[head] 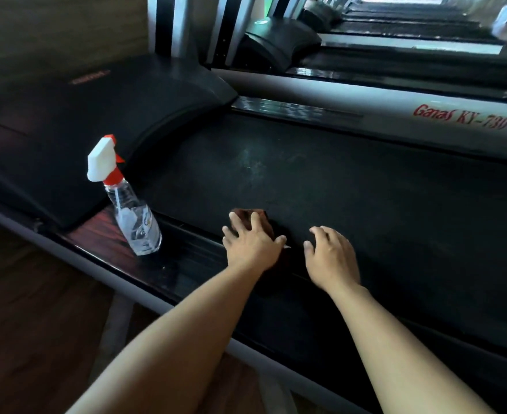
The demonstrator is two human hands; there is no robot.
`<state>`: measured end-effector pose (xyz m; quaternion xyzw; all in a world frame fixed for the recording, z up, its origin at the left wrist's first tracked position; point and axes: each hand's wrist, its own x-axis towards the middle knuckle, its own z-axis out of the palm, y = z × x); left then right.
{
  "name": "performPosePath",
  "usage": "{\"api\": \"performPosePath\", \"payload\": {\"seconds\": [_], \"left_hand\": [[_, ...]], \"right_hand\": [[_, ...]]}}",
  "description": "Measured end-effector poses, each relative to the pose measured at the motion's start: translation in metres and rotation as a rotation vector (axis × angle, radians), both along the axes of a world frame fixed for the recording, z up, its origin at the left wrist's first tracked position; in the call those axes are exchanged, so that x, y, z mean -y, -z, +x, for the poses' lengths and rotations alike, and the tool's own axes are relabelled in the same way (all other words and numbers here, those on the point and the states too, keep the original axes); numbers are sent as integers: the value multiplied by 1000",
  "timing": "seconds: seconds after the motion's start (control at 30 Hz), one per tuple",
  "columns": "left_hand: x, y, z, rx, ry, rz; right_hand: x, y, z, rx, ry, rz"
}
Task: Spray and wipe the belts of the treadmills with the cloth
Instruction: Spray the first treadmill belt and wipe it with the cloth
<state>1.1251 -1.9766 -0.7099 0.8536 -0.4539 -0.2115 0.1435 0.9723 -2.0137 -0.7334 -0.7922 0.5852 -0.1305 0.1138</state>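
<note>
the left hand (252,243) lies spread, palm down, on a dark brown cloth (246,215), pressing it flat rather than gripping it. the cloth sits on the black belt (335,189) of the nearest treadmill, close to the belt's near edge, and part of it shows beyond the fingertips. the right hand (331,258) rests on the belt just beside the left hand, fingers loosely bent and holding nothing. a clear spray bottle (126,204) with a white and red trigger head stands on the near side rail (90,237), left of the cloth and apart from both hands, beside the black motor cover (96,115). a faint pale smear marks the belt further up. the next treadmill's grey side rail (365,106) reads "ganas ky-730" in red, and more treadmills line up behind it.
</note>
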Motion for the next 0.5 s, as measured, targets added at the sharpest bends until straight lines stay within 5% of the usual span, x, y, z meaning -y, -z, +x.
{"api": "performPosePath", "payload": {"seconds": [0.23, 0.5], "left_hand": [[13, 15, -9, -41, -1, -74], [22, 4, 33, 29, 234, -266]], "right_hand": [[10, 14, -8, -9, 13, 19], [28, 18, 6, 19, -17, 9]]}}
